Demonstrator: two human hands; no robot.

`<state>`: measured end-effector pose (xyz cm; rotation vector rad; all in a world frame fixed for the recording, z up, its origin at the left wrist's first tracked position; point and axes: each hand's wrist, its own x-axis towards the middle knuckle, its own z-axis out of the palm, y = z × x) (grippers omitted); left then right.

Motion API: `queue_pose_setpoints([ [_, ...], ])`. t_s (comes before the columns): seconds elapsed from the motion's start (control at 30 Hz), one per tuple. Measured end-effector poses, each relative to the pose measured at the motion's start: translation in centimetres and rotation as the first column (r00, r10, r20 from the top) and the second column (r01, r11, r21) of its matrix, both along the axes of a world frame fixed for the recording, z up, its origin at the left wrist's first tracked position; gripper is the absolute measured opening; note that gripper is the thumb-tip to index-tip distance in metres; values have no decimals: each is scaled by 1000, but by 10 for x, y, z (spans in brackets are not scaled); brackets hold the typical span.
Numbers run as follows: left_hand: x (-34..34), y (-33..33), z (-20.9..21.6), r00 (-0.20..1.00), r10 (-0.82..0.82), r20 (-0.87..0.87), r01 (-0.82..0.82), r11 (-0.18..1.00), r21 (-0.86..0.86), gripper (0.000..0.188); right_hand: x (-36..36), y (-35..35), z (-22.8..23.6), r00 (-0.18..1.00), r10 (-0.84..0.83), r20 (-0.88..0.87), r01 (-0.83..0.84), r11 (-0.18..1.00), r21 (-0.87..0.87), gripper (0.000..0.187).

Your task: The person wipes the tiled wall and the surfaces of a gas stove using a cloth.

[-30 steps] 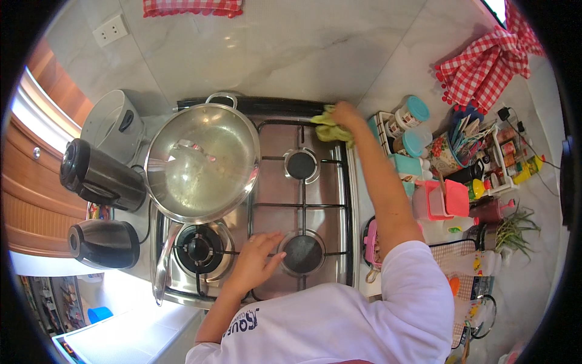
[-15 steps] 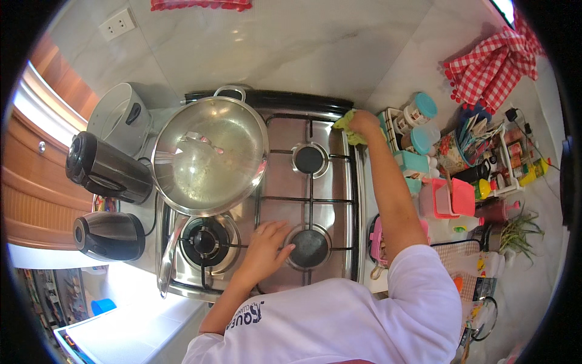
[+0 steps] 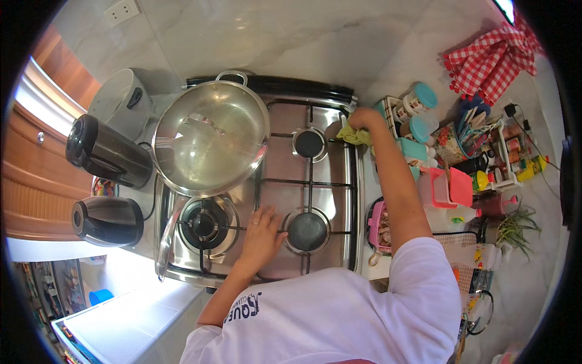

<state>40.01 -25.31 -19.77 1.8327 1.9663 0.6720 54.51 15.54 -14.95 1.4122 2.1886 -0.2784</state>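
Observation:
A yellow-green cloth [image 3: 353, 136] is bunched under my right hand [image 3: 365, 119], whose fingers are closed on it at the far right edge of the gas stove [image 3: 285, 216]. My left hand [image 3: 262, 235] lies open over the black grate, its fingers stretched out between the front left burner [image 3: 205, 224] and the front right burner [image 3: 308, 232]. A large steel pan with a glass lid [image 3: 209, 142] covers the back left of the stove, its long handle pointing toward me. The back right burner [image 3: 309, 144] stands uncovered near the cloth.
Left of the stove stand a dark electric kettle [image 3: 109, 221], a tall dark jug [image 3: 115, 158] and a grey pot [image 3: 121, 100]. Crowding the right counter are teal-lidded jars [image 3: 419, 108], a pink container [image 3: 445, 188] and a pink basket [image 3: 380, 225].
My right hand and the cloth have come slightly nearer along the stove's right edge. The left hand has shifted little, and the view has tilted slightly.

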Motion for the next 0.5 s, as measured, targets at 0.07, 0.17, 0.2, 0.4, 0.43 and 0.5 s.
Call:
queue_pose_setpoints([
  [0.07,4,-1,-3,1000,-6,0,6,1000,9,41,13,-8,-2,1000,-5,14,5,999,-41,36],
  [0.17,6,3,-5,999,-22,29,20,999,50,31,31,-43,-35,989,140,-54,-145,985,-98,39],
  [0.2,7,2,-7,998,-28,56,25,998,51,28,42,-65,-48,956,169,-240,-127,975,182,39],
  [0.4,11,4,-5,978,-81,192,71,996,60,18,45,-90,-58,845,253,-471,48,841,538,38],
  [0.43,10,2,-4,979,-70,190,59,996,62,17,46,-84,-52,830,261,-493,-7,888,459,37],
  [0.5,9,3,-6,980,-78,185,69,996,52,15,59,-64,-47,822,254,-510,-52,925,377,36],
])
